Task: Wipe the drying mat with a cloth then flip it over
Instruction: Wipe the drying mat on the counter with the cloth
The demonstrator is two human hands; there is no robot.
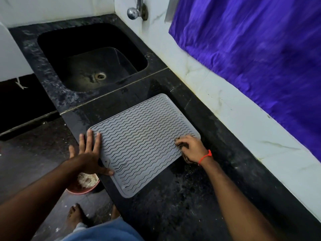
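Note:
A grey drying mat with wavy ridges lies flat on the black stone counter, its near-left part hanging slightly over the counter's edge. My left hand rests flat and spread on the mat's left edge, thumb pressing the mat near its corner hole. My right hand presses a dark, patterned cloth onto the mat's right corner; most of the cloth is hidden under the hand. A red thread is tied round my right wrist.
A black sink with a drain lies behind the mat, with a tap on the white tiled wall above it. A purple curtain hangs at the right. On the floor below sits a red bowl, next to my bare foot.

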